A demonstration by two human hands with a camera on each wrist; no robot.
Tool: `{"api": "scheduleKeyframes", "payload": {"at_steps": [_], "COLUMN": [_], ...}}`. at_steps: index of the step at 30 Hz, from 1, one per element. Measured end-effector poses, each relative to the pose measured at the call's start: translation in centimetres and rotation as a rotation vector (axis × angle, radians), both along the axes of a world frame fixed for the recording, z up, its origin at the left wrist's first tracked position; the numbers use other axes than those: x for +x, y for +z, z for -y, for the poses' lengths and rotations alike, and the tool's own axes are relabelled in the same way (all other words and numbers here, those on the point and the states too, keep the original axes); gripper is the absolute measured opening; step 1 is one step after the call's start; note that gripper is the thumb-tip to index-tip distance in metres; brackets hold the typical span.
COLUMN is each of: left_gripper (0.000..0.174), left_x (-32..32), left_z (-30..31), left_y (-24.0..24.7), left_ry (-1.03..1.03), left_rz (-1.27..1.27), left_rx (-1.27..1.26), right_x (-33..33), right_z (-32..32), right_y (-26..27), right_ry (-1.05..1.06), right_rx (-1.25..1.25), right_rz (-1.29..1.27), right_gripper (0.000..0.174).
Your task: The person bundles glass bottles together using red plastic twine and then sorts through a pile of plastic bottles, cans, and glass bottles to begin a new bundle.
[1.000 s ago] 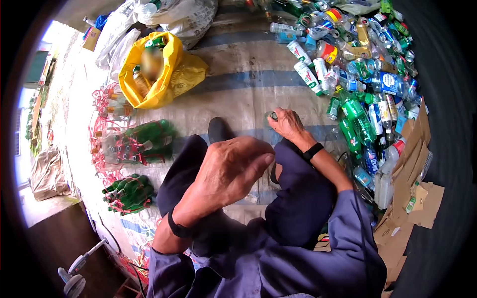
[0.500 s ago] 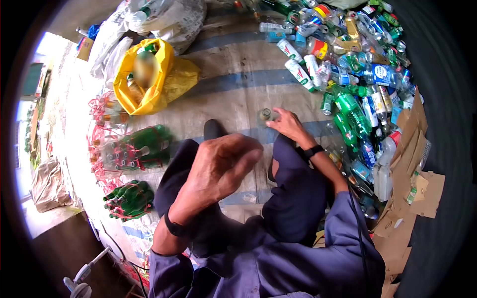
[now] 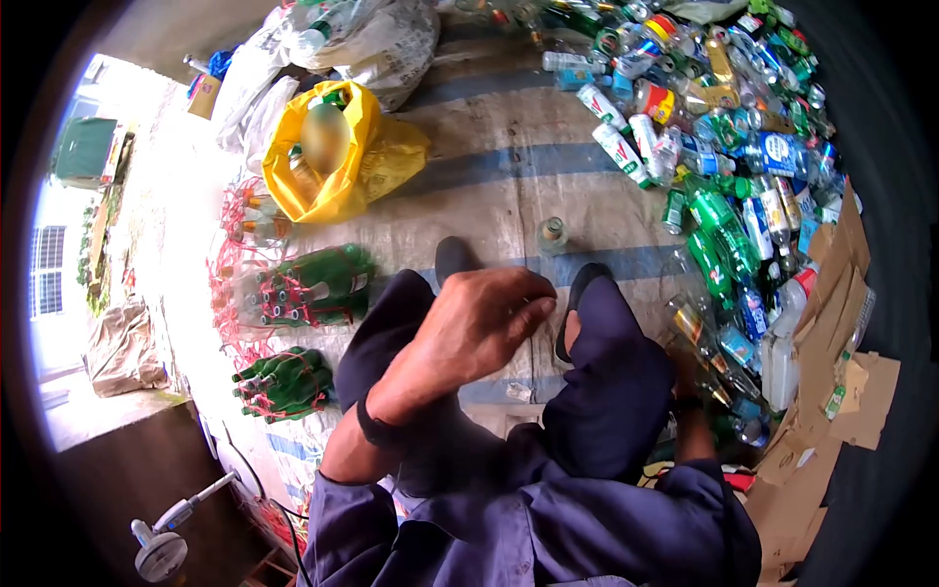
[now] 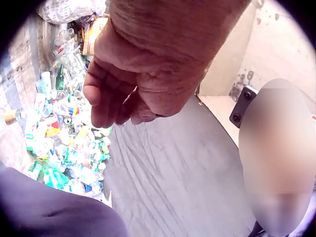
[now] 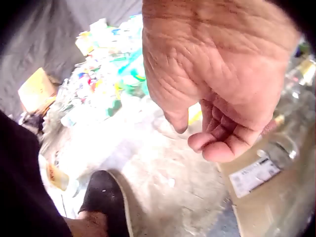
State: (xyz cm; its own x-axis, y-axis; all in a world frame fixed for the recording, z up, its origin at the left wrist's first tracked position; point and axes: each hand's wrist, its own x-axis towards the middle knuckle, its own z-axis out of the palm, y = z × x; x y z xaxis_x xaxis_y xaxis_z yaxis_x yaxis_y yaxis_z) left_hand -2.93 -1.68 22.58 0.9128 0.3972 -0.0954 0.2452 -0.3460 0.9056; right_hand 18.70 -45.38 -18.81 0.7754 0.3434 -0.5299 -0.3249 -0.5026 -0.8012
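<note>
My left hand (image 3: pixel 479 328) hangs in the air over the lap with fingers loosely bent and nothing in them; the left wrist view shows the same hand (image 4: pixel 143 74). A small clear glass bottle (image 3: pixel 553 236) stands upright on the striped sheet beyond the feet, touched by neither hand. Beside the right knee, partly in shadow, is my right hand (image 3: pixel 685 370), close to glass bottles (image 3: pixel 699 333). Seen from the right wrist, that hand (image 5: pixel 217 94) has its thumb apart from loosely bent fingers and holds nothing; clear bottles (image 5: pixel 281 150) lie beside it.
A large pile of plastic bottles and cans (image 3: pixel 724 210) spreads at the right, edged by cardboard (image 3: pixel 817 342). At the left are a yellow bag (image 3: pixel 367 147) with items inside, white sacks (image 3: pixel 391 44) and bundled green bottles (image 3: pixel 293 382). A fan (image 3: pixel 161 556) stands lower left.
My right hand has let go of the small clear bottle, left it standing on the sheet, and moved back beside the right knee. The left hand stays raised over the lap.
</note>
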Motion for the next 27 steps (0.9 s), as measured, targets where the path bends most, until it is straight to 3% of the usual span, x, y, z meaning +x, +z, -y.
{"api": "scheduleKeyframes", "payload": {"at_steps": [1,2,4,6,8,10,11,13,14,16,17,18,20,24,26,27], "left_gripper": [0.014,0.013,0.012,0.012,0.014,0.016,0.016,0.015,0.014,0.014,0.014,0.014,0.014,0.013,0.013,0.013], "left_x": [-0.1,-0.1,0.2,0.5,0.8,1.3,1.4,1.7,1.9,1.9,1.8,1.7,1.5,1.6,1.9,2.0], "left_z": [0.1,0.3,0.9,1.6,1.9,2.2,2.3,2.4,2.7,2.9,2.8,2.6,2.2,2.1,2.3,2.4], "left_y": [-0.2,-0.4,0.8,0.1,1.1,2.0,1.7,1.4,1.6,1.1,0.8,0.4,-0.3,-0.6,-0.4,-0.3], "left_ry": [0.034,0.057,0.137,0.167,0.174,0.188,0.177,0.167,0.194,0.194,0.208,0.201,0.160,0.160,0.152,0.145], "left_rz": [0.000,0.001,-0.152,-0.043,-0.111,-0.173,-0.133,-0.111,-0.112,-0.102,-0.086,-0.090,-0.095,-0.097,-0.105,-0.116], "left_rx": [-0.050,-0.110,-0.271,-0.233,-0.261,-0.268,-0.246,-0.178,-0.201,-0.216,-0.219,-0.227,-0.073,-0.121,-0.111,-0.101], "right_x": [-1.1,-1.9,-2.7,-3.1,-3.0,-1.3,-0.5,0.3,-0.1,-0.8,0.4,1.2,2.1,0.5,0.2,0.3], "right_z": [1.6,3.3,8.0,10.3,13.1,14.2,13.8,11.8,11.2,10.6,13.1,13.3,13.7,16.3,15.3,14.7], "right_y": [0.8,1.4,2.9,2.7,-1.1,-2.3,-1.8,-0.2,0.8,2.4,-1.9,-1.6,-1.0,-0.9,0.3,1.2], "right_ry": [-0.349,-0.381,0.327,0.541,-0.007,0.372,0.358,-0.701,-0.716,-0.258,-0.869,-0.877,-1.216,-1.170,-1.084,-1.083], "right_rx": [0.044,0.024,-0.414,-0.560,-0.219,-0.432,-0.447,0.418,0.411,-0.230,0.113,0.106,-0.158,0.009,-0.357,-0.355], "right_rz": [-0.261,-0.253,0.238,0.625,0.125,0.458,0.454,-0.562,-0.558,0.119,-0.333,-0.331,-0.484,-0.416,-0.094,-0.095], "right_gripper": [0.017,0.017,0.017,0.023,0.026,0.030,0.030,0.028,0.028,0.036,0.034,0.034,0.039,0.042,0.048,0.048]}}
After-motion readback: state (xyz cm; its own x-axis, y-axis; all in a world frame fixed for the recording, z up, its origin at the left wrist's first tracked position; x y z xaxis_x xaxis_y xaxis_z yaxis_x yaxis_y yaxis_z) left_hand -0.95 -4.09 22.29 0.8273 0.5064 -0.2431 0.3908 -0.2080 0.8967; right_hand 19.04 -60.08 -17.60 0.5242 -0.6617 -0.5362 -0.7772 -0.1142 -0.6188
